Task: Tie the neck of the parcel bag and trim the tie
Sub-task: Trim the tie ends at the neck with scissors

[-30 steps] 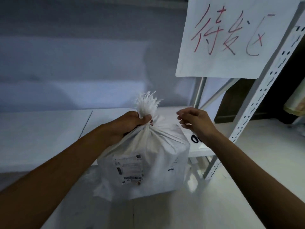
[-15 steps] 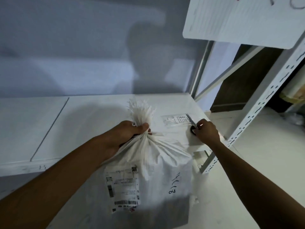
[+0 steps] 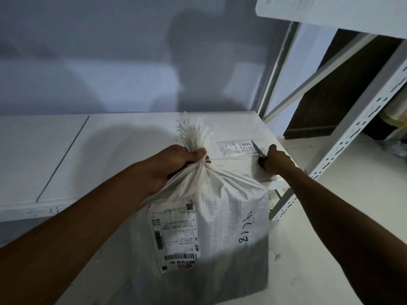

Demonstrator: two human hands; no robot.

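Observation:
A white woven parcel bag (image 3: 222, 221) stands on the floor in front of a low white shelf. It carries a shipping label (image 3: 174, 234) and a handwritten black number. My left hand (image 3: 176, 159) is clenched around the gathered neck of the bag, with the frayed top (image 3: 195, 133) sticking up above my fist. My right hand (image 3: 276, 160) rests on the shelf to the right, closed on the dark handles of scissors (image 3: 258, 153) whose blade points up and left. No tie on the neck is visible.
The low white shelf board (image 3: 110, 150) runs across behind the bag. A clear packet with a printed label (image 3: 237, 148) lies beside the scissors. A perforated white rack upright (image 3: 352, 133) rises at the right. A white sign hangs at the top right.
My right hand went from hovering by the bag's neck to the shelf and closed on the scissors. The view tipped downward. My left hand kept its hold on the neck.

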